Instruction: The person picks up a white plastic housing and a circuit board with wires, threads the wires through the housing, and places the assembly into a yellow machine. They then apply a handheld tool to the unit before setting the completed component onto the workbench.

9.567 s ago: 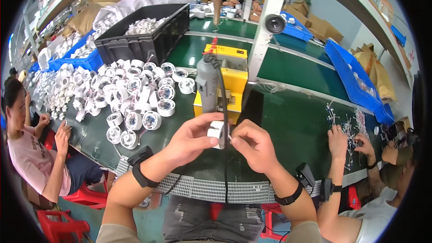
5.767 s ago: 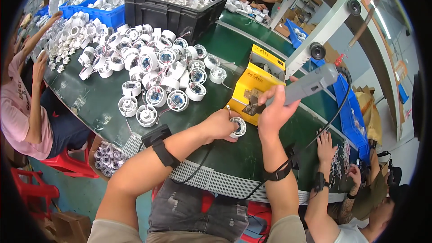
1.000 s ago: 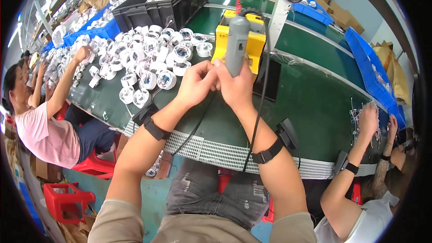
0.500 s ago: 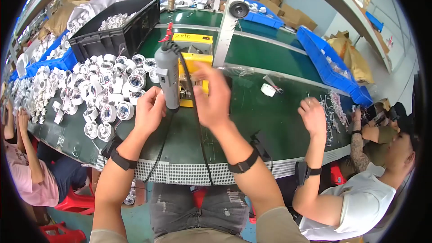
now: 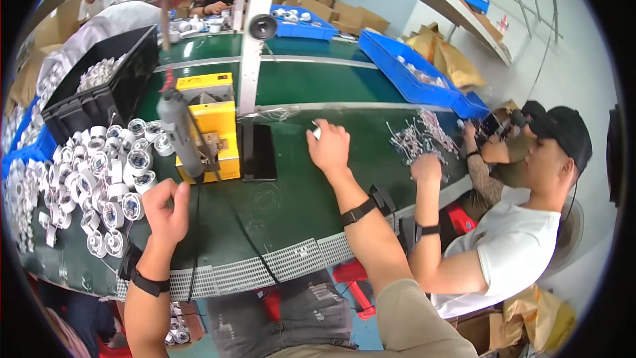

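Observation:
My right hand point(image 5: 330, 149) reaches out over the green worktop, its fingers closed on a small white plastic part point(image 5: 317, 133), mostly hidden by them. My left hand point(image 5: 165, 211) hovers at the near edge of the white housings, fingers curled and thumb pointing up; its palm side is hidden. Beyond it a grey electric screwdriver point(image 5: 177, 129) hangs upright on its cord, apart from both hands. Behind the screwdriver stands a yellow fixture point(image 5: 228, 136) with a metal clamp. A black phone-like slab point(image 5: 259, 152) lies against the fixture's right side.
Heaped round white housings point(image 5: 99, 172) cover the left of the worktop, below a black crate point(image 5: 109, 93). A white post point(image 5: 255, 46) rises behind the fixture. A co-worker's hand point(image 5: 427, 167) is at a pile of small wired parts point(image 5: 414, 142). A blue tray point(image 5: 404, 69) lies beyond.
The view has swung to the right. My right hand has left the screwdriver, moved right and taken hold of the white part. My left hand has drawn back from the screwdriver.

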`<state>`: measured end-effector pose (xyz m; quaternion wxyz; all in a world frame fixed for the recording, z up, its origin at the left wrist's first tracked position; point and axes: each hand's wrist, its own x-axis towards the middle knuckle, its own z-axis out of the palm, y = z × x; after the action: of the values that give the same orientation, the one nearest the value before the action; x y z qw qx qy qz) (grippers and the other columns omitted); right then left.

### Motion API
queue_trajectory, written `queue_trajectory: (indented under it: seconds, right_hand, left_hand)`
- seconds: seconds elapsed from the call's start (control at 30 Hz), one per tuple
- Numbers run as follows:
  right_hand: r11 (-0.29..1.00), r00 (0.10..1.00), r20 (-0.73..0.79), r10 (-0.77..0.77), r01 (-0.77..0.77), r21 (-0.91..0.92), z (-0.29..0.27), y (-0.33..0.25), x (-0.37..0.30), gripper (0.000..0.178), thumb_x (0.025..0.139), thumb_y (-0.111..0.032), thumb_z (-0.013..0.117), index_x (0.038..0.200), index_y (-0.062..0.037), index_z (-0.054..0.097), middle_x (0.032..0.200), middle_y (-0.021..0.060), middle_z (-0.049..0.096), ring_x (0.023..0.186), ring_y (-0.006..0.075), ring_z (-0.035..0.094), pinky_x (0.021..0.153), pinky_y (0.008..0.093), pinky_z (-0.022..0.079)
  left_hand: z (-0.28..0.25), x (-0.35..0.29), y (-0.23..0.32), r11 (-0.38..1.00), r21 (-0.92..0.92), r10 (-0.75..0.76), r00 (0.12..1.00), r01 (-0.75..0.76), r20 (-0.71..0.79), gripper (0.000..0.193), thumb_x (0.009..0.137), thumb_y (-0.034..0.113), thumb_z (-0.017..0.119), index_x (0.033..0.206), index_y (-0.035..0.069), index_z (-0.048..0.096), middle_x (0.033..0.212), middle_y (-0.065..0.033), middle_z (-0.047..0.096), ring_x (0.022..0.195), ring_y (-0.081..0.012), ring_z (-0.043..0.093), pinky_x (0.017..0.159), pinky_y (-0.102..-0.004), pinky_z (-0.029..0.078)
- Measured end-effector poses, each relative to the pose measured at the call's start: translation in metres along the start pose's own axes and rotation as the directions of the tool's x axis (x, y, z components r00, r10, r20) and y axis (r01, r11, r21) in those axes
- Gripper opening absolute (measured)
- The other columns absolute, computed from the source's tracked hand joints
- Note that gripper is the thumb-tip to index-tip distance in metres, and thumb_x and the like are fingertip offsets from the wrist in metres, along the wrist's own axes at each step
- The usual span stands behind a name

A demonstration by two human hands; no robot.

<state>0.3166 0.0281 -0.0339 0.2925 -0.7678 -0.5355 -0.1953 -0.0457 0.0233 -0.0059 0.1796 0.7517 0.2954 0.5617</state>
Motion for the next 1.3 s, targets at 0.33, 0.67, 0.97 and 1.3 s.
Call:
queue_trajectory:
  seconds: [0.33, 0.67, 0.97, 1.3]
  right_hand:
    - [0.483, 0.616, -0.605, -0.504, 0.782, 0.394, -0.075, -0.157, -0.051, 0.027, 0.073, -0.019, 0.069, 0.097, -0.0106, 0.061, 0.095, 0.0031, 0.064, 0.099, 0.0224, 0.06, 0.098, 0.0467, 0.036]
    - [0.302, 0.689, -0.227, -0.688, 0.557, 0.774, -0.083, -0.151, -0.061, 0.067, 0.068, -0.026, 0.076, 0.127, -0.0035, 0.053, 0.11, 0.0127, 0.058, 0.108, 0.0316, 0.054, 0.101, 0.0488, 0.036]
    - [0.307, 0.692, 0.26, -0.673, -0.059, 0.95, -0.077, -0.119, -0.039, 0.03, 0.09, -0.014, 0.059, 0.113, 0.0035, 0.061, 0.1, 0.0115, 0.065, 0.096, 0.0206, 0.063, 0.087, 0.0316, 0.048]
    - [0.086, 0.656, 0.521, -0.545, -0.575, 0.814, -0.067, -0.114, -0.037, 0.025, 0.095, -0.018, 0.058, 0.096, 0.0064, 0.065, 0.076, 0.0035, 0.06, 0.068, 0.0111, 0.056, 0.063, 0.0243, 0.046]
  left_hand:
    - [0.013, -0.027, 0.002, 0.336, -0.637, -0.14, 0.705, 0.694, 0.695, 0.062, 0.094, 0.052, 0.046, 0.126, -0.001, 0.041, 0.119, -0.014, 0.055, 0.103, -0.0245, 0.057, 0.087, -0.0387, 0.047]
    - [0.013, -0.013, 0.02, 0.07, -0.608, -0.265, 0.603, 0.791, 0.753, 0.048, 0.097, 0.03, 0.05, 0.133, -0.002, 0.041, 0.122, -0.0147, 0.057, 0.113, -0.0264, 0.057, 0.1, -0.0418, 0.045]
    - [0.014, -0.008, 0.016, 0.109, -0.539, -0.178, 0.55, 0.835, 0.816, 0.058, 0.094, 0.029, 0.059, 0.136, -0.005, 0.038, 0.124, -0.0114, 0.056, 0.112, -0.0191, 0.057, 0.097, -0.0346, 0.046]
    - [0.009, 0.001, 0.02, 0.019, -0.494, -0.232, 0.485, 0.869, 0.843, 0.049, 0.098, 0.032, 0.05, 0.129, -0.005, 0.048, 0.115, -0.0125, 0.062, 0.104, -0.0208, 0.062, 0.091, -0.0373, 0.052]
